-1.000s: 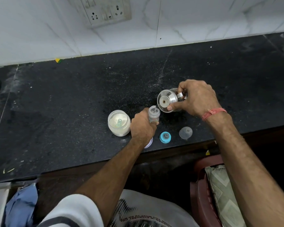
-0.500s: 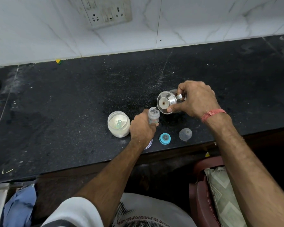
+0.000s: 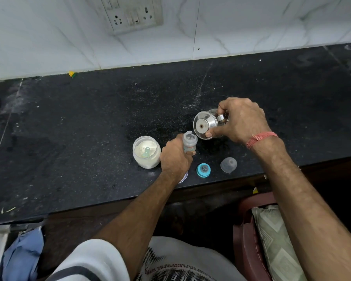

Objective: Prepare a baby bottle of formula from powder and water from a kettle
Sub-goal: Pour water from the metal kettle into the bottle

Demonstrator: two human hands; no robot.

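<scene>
My left hand (image 3: 175,157) grips a small clear baby bottle (image 3: 189,141) standing open on the black counter (image 3: 89,128). My right hand (image 3: 240,120) holds a small steel kettle (image 3: 206,124) by its handle, tilted far over toward the bottle's mouth, with my thumb pressing on its lid. Left of the bottle stands an open jar of white formula powder (image 3: 146,152) with a pale green scoop in it. The blue bottle ring with its teat (image 3: 203,169) and a clear cap (image 3: 228,164) lie near the counter's front edge.
A white lid (image 3: 184,177) peeks out under my left wrist. A wall socket (image 3: 133,14) sits on the tiled wall behind. A maroon chair with a patterned cushion (image 3: 271,236) stands below the counter at right.
The kettle stays tilted over the bottle, with its lid shifted slightly closer to the bottle's mouth. Both hands hold almost the same position.
</scene>
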